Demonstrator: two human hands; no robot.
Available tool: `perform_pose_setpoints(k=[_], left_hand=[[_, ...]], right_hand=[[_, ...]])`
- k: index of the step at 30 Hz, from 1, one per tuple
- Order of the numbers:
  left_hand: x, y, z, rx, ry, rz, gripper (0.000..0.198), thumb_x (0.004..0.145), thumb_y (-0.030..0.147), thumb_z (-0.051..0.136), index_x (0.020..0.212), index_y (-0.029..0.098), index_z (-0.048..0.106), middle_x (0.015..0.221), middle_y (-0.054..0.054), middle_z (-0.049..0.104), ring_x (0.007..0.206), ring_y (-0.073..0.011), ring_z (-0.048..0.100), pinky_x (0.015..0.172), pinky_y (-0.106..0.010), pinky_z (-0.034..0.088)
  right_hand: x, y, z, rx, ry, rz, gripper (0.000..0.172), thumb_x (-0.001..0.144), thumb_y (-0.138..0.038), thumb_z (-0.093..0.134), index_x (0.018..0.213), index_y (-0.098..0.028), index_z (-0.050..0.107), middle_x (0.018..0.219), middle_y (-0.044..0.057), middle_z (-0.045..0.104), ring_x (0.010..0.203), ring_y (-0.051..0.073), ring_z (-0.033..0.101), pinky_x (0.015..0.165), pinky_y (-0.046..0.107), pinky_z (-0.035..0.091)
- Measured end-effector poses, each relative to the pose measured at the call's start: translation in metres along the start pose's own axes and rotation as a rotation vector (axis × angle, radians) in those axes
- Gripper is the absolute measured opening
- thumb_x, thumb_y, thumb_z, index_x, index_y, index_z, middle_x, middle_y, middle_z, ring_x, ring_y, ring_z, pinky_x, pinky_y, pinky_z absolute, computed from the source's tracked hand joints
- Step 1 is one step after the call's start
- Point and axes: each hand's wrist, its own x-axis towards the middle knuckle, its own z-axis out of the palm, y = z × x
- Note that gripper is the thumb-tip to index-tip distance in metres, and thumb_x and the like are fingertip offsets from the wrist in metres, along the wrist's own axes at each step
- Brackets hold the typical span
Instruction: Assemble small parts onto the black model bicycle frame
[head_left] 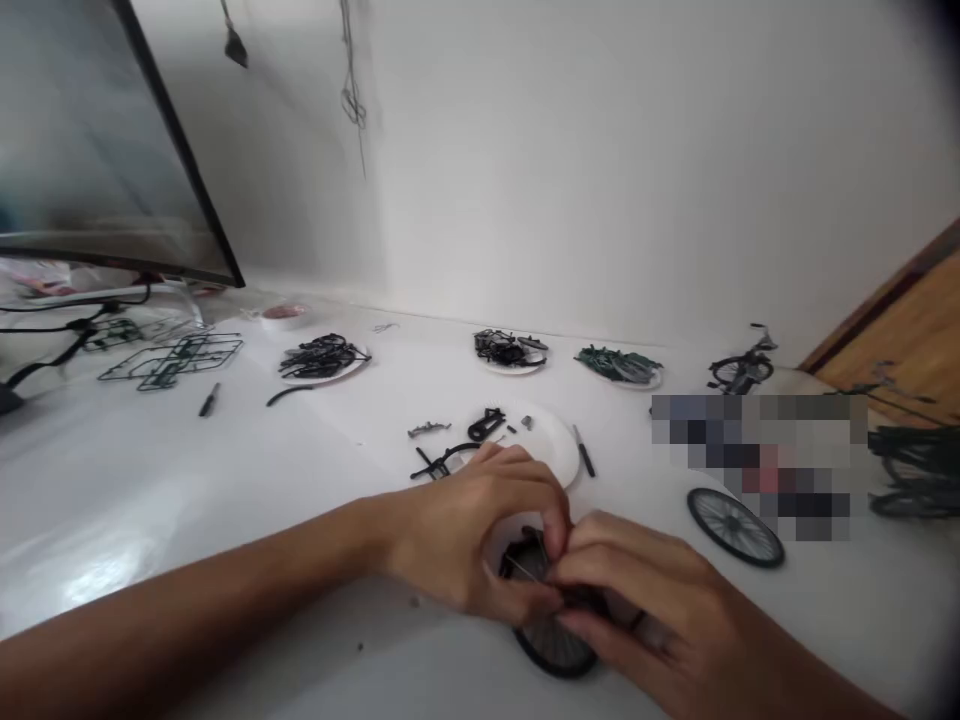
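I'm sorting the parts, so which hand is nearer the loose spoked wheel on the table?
Right. The right hand sits to the left of the loose spoked wheel, not touching it; the left hand lies farther left, beyond the right hand.

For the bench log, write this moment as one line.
left hand | right hand | both on black spoked model bicycle wheel | white plate behind

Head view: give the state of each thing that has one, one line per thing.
Left hand: fingers pinching at the wheel's centre
Right hand: fingers pinching beside the left's
Model bicycle wheel: held in both hands, partly hidden
Spoked wheel: lying on the table, untouched
Green parts frame: parts still attached, lying flat
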Motion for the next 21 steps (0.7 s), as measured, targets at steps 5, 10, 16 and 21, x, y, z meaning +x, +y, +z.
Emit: perform_pose_setpoints(k=[5, 10, 16, 21], left_hand=[[-0.01, 0.004, 0.004, -0.041, -0.004, -0.048, 0.033, 0.074, 0.029, 0.082, 0.098, 0.02, 0.062, 0.114, -0.001, 0.067, 0.106, -0.0198, 0.057, 0.101, -0.036, 0.034], [-0.01, 0.002, 0.01, -0.06, 0.007, -0.107, 0.027, 0.077, 0.026, 0.084, 0.094, 0.022, 0.063, 0.114, 0.002, 0.067, 0.109, -0.0179, 0.056, 0.102, -0.034, 0.032], [-0.009, 0.004, 0.011, -0.123, -0.01, -0.184, 0.025, 0.078, 0.027, 0.084, 0.091, 0.021, 0.064, 0.109, 0.001, 0.067, 0.106, -0.0179, 0.057, 0.102, -0.036, 0.032], [-0.009, 0.005, 0.014, -0.114, 0.01, -0.193, 0.026, 0.077, 0.026, 0.083, 0.092, 0.02, 0.063, 0.103, 0.001, 0.065, 0.099, -0.0171, 0.057, 0.098, -0.035, 0.035]], right_hand=[[0.003, 0.002, 0.003, 0.096, 0.015, 0.007, 0.017, 0.094, -0.008, 0.055, 0.093, -0.021, 0.065, 0.085, 0.001, 0.067, 0.08, 0.011, 0.067, 0.073, 0.02, 0.055], [0.004, 0.003, 0.003, 0.049, -0.006, -0.018, 0.017, 0.093, -0.008, 0.055, 0.094, -0.021, 0.065, 0.086, 0.002, 0.067, 0.077, 0.012, 0.067, 0.07, 0.019, 0.056], [0.005, 0.004, 0.007, 0.037, -0.021, 0.04, 0.022, 0.099, -0.012, 0.048, 0.084, -0.021, 0.062, 0.08, 0.002, 0.064, 0.073, 0.012, 0.064, 0.066, 0.019, 0.055], [0.004, 0.006, 0.008, 0.112, 0.043, 0.017, 0.015, 0.097, -0.011, 0.051, 0.092, -0.023, 0.06, 0.083, 0.0, 0.065, 0.075, 0.01, 0.066, 0.069, 0.016, 0.055]])
